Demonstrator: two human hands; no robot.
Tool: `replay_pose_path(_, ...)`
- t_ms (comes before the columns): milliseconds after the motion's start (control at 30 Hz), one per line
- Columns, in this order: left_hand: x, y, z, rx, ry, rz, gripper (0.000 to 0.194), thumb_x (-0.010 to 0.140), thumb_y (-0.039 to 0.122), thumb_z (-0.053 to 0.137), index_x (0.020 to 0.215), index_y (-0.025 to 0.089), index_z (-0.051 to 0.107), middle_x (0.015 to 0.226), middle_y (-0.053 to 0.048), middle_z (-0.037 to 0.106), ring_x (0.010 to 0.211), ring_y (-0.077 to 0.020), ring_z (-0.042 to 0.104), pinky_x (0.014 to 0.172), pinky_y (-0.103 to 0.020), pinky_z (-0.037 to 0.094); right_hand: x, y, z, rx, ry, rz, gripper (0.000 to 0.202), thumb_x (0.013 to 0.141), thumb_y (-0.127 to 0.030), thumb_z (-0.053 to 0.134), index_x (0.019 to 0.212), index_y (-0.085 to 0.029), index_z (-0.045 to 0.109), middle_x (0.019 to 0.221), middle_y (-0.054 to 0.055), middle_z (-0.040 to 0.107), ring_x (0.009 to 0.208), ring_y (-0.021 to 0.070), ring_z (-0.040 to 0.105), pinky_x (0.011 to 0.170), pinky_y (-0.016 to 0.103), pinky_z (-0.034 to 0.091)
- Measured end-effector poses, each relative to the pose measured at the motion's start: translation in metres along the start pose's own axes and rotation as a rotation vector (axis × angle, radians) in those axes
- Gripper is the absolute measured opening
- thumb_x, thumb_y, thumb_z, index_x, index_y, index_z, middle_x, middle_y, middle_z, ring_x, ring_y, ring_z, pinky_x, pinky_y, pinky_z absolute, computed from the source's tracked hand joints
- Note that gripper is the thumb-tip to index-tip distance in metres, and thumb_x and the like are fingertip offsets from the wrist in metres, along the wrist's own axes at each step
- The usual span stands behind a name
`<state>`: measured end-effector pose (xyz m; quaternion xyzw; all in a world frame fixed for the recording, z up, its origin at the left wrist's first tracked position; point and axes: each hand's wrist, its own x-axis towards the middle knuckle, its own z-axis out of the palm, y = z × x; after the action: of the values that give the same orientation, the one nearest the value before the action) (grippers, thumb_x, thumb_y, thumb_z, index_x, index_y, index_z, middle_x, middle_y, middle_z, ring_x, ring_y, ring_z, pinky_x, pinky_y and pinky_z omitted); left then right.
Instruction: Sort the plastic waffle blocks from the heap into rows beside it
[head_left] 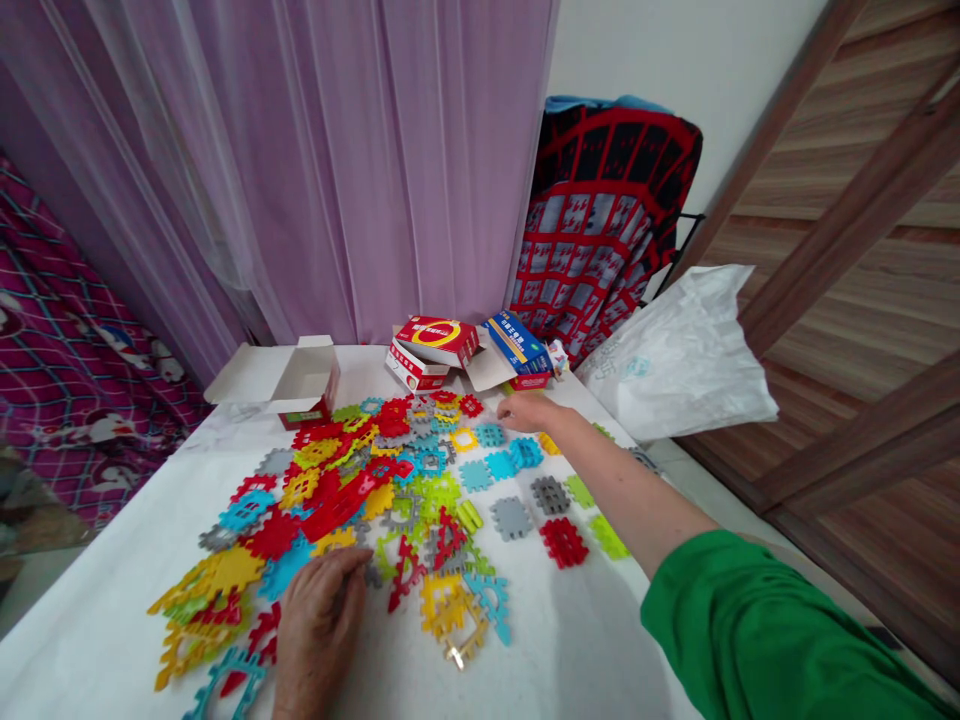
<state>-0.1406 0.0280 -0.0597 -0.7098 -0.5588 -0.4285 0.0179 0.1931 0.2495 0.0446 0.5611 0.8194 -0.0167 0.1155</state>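
My left hand [322, 620] rests at the near edge of a heap of notched plastic building tiles, fingers curled together, no tile showing in it. Beside its fingertips lies a grey tile [373, 575]; a blue tile [287, 567] is just behind. My right hand [523, 410] reaches to the far right side of the tiles. Its fingers are closed, and what they hold, if anything, is hidden. Near it lie a ridged blue tile [491, 434] and a yellow square frame [464, 439]. Closer in are a grey square tile [511, 519] and a red tile [563, 542].
An open white-lined box [304, 378] stands at the far left of the white table [97, 590]. Red boxes [439, 340] and a blue box [519, 343] lie at the back. A white plastic bag [679, 355] hangs past the right edge, before a wooden cabinet [847, 300].
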Motion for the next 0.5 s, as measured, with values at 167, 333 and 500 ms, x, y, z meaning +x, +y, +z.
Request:
replay_pose_path(167, 0.0, 0.001, 0.001, 0.012, 0.02, 0.007, 0.019, 0.089, 0.033, 0.052, 0.093, 0.027, 0.07, 0.084, -0.001, 0.076, 0.077, -0.0195, 0.071, 0.07, -0.033, 0.056, -0.012, -0.009, 0.002, -0.008, 0.051, -0.028, 0.032, 0.084, -0.023, 0.054, 0.11, -0.026, 0.072, 0.112, 0.005, 0.073, 0.102, 0.0231, 0.066, 0.079, 0.028, 0.047)
replay_pose_path(333, -0.004, -0.002, 0.004, 0.007, 0.027, -0.006, 0.019, 0.089, 0.033, 0.052, 0.094, 0.028, 0.07, 0.086, -0.001, 0.076, 0.079, -0.0203, 0.071, 0.071, -0.035, 0.056, -0.019, -0.024, 0.002, -0.016, 0.096, -0.092, 0.033, 0.085, -0.024, 0.052, 0.111, -0.027, 0.072, 0.114, 0.005, 0.072, 0.106, 0.0234, 0.064, 0.085, 0.029, 0.046)
replay_pose_path(500, -0.004, -0.004, 0.006, -0.01, 0.024, 0.002, 0.018, 0.089, 0.032, 0.053, 0.094, 0.028, 0.069, 0.086, -0.001, 0.076, 0.079, -0.0202, 0.071, 0.072, -0.035, 0.055, -0.011, -0.042, 0.009, -0.021, 0.109, -0.164, 0.038, 0.082, -0.026, 0.059, 0.118, -0.027, 0.068, 0.123, 0.005, 0.067, 0.116, 0.0246, 0.057, 0.095, 0.033, 0.041)
